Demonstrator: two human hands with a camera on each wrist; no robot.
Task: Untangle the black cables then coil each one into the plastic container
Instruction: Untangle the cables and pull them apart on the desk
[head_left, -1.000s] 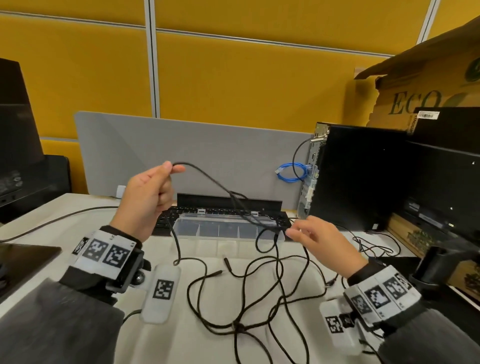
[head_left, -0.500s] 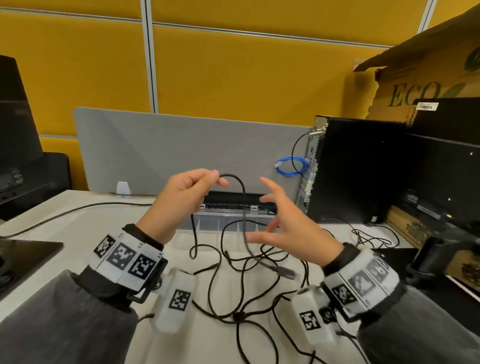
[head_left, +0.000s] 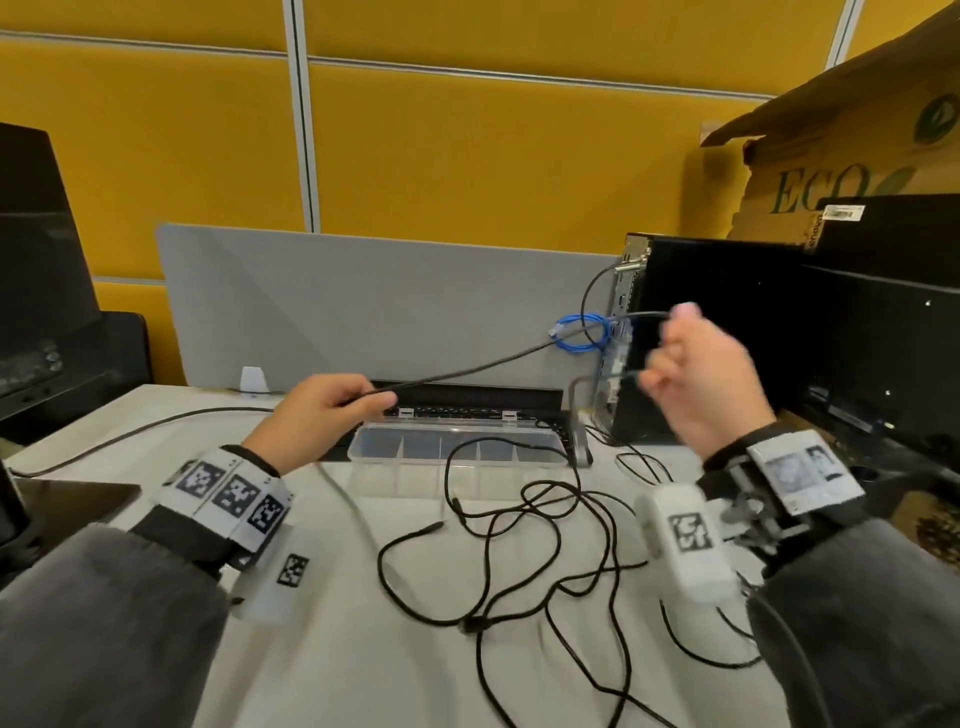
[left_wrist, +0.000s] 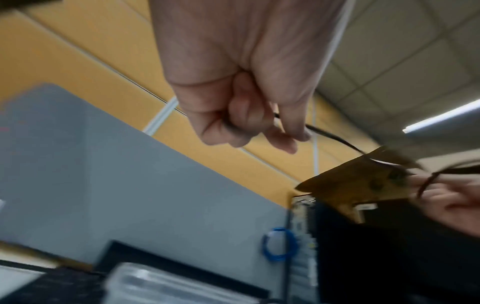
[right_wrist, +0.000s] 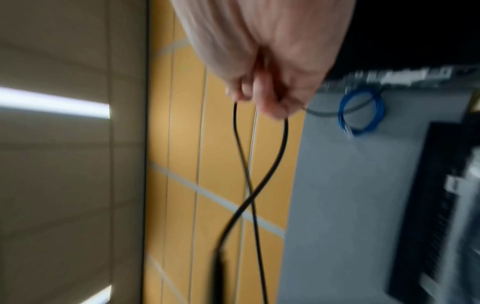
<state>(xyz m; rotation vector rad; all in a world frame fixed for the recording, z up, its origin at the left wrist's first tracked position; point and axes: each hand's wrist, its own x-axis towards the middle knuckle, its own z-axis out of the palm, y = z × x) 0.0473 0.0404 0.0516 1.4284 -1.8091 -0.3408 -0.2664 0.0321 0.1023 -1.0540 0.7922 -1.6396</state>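
**Cable sorting: early stage, first cable being drawn out, container holding nothing yet**

- Left hand (head_left: 324, 415): hovering just in front of the container; fingers curled, pinching one thin black cable (head_left: 483, 366) between thumb and fingers, confirmed in the left wrist view (left_wrist: 233, 98).
- Right hand (head_left: 698, 379): raised near the black computer tower (head_left: 717, 332); fingers closed round the same cable, folding it into a loop. Two strands leaving the fist and crossing below it in the right wrist view (right_wrist: 259, 82).
- Held cable: running taut through the air between the two hands, well above the white tabletop (head_left: 322, 649).
- Remaining black cables (head_left: 545, 551): lying in a loose tangle on the tabletop, near side of the container, strands overlapping at several points; exact count not readable.
- Clear plastic divided container (head_left: 457, 447): sitting open at the back of the tabletop, just before a black keyboard (head_left: 467, 402); compartments showing no cable inside.

Progress, judged: untangling barely started, coiling perhaps beginning on one cable. Still outstanding: freeing that cable fully, coiling it, stowing it, then repeating for the others.
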